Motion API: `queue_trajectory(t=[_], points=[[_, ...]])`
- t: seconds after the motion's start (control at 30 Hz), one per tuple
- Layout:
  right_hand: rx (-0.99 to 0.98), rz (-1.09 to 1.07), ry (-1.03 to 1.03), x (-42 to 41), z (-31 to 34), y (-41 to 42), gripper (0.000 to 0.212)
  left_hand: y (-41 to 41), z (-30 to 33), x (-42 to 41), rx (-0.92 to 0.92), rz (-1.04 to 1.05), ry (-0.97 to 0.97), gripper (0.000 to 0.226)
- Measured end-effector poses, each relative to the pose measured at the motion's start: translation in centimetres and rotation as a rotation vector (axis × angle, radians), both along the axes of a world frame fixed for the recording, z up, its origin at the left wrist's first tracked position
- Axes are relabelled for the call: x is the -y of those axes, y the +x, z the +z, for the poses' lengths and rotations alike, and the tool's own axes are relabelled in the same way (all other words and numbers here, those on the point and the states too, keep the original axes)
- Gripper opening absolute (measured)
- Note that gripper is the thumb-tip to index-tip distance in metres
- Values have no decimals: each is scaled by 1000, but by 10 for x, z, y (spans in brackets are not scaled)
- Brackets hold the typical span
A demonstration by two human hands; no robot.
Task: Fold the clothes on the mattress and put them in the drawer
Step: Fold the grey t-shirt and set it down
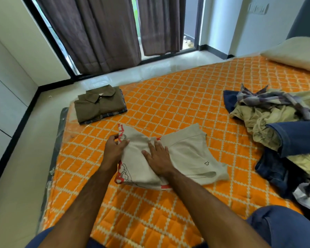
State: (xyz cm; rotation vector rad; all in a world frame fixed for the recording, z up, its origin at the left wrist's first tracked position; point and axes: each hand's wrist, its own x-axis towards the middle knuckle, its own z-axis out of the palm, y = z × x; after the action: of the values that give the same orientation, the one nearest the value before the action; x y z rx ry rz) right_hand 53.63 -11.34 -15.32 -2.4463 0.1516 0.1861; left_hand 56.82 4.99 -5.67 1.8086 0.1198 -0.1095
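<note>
Pinching the left edge of the grey T-shirt (170, 154), the left hand (115, 149) has its grip pressed together on the cloth near the red print, while the right hand (158, 158) lies flat on the shirt with fingers spread, holding nothing. This shirt lies at the centre of the frame on the orange quilted mattress (168, 104), partly folded: its left part is doubled over, and its right part reaches flat toward the centre right, a small dark logo showing near its lower edge.

Bare mattress runs all around the shirt, widest above it toward the upper centre. At upper left, near the mattress corner, sits a folded brown shirt (98, 104) on top of a folded checked garment, well apart from the hands. At the right of the frame lies the unfolded pile of clothes (276, 119), with khaki, plaid and dark blue pieces tangled together; its right side is cut off by the frame edge, so the single garments are hard to tell apart. A cream pillow (293, 52) at upper right is also cut off. Beyond the mattress's far edge is pale floor, then dark curtains (97, 33) over a window. White cabinet fronts (5, 86) fill the left edge; whether they hold a drawer cannot be told.
</note>
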Motion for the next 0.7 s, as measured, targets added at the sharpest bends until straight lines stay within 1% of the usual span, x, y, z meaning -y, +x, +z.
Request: queue_trajectory(t=[0.07,0.13,0.2,0.23,0.33,0.37,0.47,0.5,0.53,0.57,0.63,0.67,0.7], points=[[-39,3,122,-25,11,0,94,-3,19,-13,34,11,6,44],[-58,-2,290,-44,18,4,85,-5,31,-19,42,13,7,49],[-56,-22,445,-53,16,9,90,-6,36,-17,46,0,1,50],[-57,-39,524,-55,22,4,86,-8,38,-13,50,-8,-3,50],[-26,-81,866,-41,63,-15,44,-12,37,16,54,-56,4,47],[-35,-108,984,-29,67,-15,42,-13,35,31,48,-67,3,47],[-102,-236,1234,11,76,-21,85,-15,27,77,8,-112,12,43],[-107,-238,1288,28,75,-22,92,-17,26,92,-18,-154,2,39],[-96,-257,1333,46,77,-25,93,-20,25,105,-49,-202,-10,35],[-101,-290,1366,67,76,-28,88,-24,22,116,-76,-248,-3,32],[-140,-286,1325,96,77,-35,65,-30,7,121,-57,-294,92,32],[-175,-285,1262,109,72,-36,51,-31,-5,118,-3,-274,190,33],[-214,-295,1175,118,63,-35,48,-29,-18,111,50,-228,324,33]])
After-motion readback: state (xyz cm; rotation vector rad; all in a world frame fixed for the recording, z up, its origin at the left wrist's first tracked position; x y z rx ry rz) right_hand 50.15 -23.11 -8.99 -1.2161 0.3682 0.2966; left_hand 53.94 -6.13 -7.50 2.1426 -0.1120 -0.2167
